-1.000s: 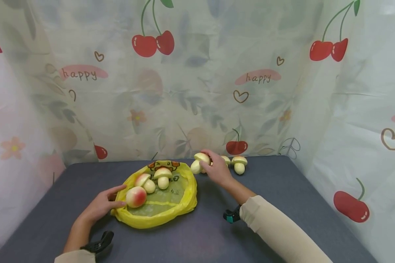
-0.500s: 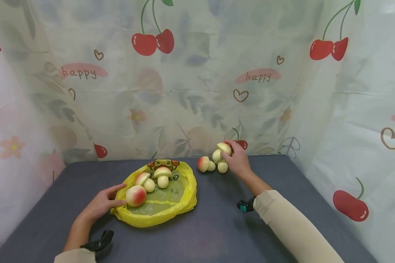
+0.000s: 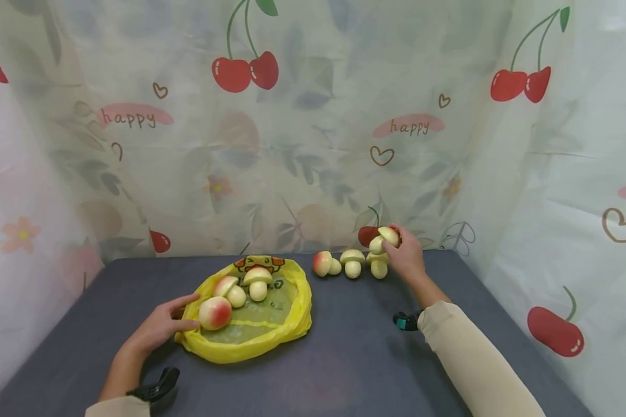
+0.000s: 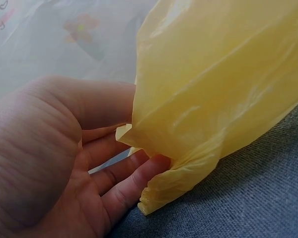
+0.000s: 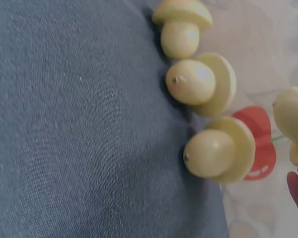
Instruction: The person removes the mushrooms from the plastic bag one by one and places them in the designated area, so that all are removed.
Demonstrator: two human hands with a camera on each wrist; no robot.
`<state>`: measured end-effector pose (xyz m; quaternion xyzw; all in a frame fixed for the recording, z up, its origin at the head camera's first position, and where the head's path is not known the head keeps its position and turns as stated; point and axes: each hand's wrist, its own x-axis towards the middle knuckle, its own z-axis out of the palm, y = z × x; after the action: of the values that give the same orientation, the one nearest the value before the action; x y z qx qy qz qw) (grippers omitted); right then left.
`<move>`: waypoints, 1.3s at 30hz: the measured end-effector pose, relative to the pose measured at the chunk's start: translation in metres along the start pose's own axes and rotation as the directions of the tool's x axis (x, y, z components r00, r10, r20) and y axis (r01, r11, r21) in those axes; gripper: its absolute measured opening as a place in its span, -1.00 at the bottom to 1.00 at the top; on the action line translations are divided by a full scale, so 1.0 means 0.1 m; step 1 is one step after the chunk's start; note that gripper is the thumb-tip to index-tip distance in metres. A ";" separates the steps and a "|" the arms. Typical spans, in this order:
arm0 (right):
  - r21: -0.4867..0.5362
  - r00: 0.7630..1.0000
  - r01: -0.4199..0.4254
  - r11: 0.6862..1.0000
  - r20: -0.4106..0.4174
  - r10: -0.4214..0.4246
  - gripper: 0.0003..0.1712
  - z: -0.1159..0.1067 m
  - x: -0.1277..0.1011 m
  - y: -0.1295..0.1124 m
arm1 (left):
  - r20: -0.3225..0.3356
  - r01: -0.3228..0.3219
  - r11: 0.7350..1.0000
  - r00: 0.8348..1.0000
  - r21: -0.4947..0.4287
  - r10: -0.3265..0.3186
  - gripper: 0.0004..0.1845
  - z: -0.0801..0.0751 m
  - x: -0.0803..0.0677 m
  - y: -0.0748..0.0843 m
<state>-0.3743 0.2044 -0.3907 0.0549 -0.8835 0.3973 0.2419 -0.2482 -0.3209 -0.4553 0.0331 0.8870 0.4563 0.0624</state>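
My right hand (image 3: 408, 253) holds a toy mushroom (image 3: 383, 239) by its red-tinged cap, above the back right of the table. Part of that mushroom (image 5: 294, 116) and a few fingertips show at the edge of the right wrist view. Just below it stands another mushroom (image 3: 379, 267), partly covered in the head view. My left hand (image 3: 159, 327) grips the left rim of an open yellow plastic bag (image 3: 240, 352). In the left wrist view the thumb and fingers lie on either side of the thin yellow plastic (image 4: 188, 114). Three mushrooms, one a red-blushed cap (image 3: 215, 313), lie inside the bag.
Left of the covered mushroom, a second one (image 3: 352, 263) and a tipped one (image 3: 326, 264) complete a row along the back edge. The dark cloth-covered table (image 3: 323, 370) is walled by a printed curtain (image 3: 302, 116) at the back and sides.
My right hand has moved to the right along the back of the table with the mushroom held, uncovering those on the left of the row. My left hand has stayed at the bag's rim.
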 end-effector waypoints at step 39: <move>-0.091 0.933 -0.346 0.934 0.075 0.353 -0.39 -0.01 -0.12 0.71 | -0.001 0.009 0.999 1.000 -0.054 -0.009 -0.11 0.00 0.01 -0.01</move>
<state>-0.3836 0.2524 -0.4442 -0.0943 -0.9038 0.3970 0.1290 -0.2488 -0.3214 -0.4568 0.0271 0.8746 0.4797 0.0651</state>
